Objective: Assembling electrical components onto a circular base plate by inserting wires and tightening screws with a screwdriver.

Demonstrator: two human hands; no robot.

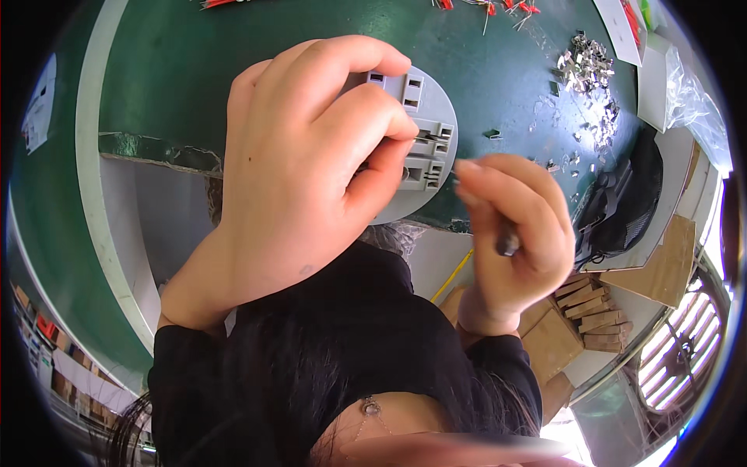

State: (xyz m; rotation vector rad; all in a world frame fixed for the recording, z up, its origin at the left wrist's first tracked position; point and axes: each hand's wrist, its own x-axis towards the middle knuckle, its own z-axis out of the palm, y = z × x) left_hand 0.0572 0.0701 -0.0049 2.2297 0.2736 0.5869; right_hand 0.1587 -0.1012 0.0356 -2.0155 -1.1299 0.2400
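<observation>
Disc (434, 107) lies partly hidden behind the left hand (311, 148).

- The plastic base (426, 114) lies at the near edge of the bench (175, 74), partly behind the left hand (299, 152).
- The right hand (537, 210) is just right of the base, a rod (508, 240) in its grip.
- 1 clip (494, 135) lies on the bench, right of the base.
- Farther right lies a heap of clips (585, 68).
- Wired parts (525, 8) lie behind, at the far side.
- A mesh bag (634, 194) is right of the right hand, before the heap.
</observation>
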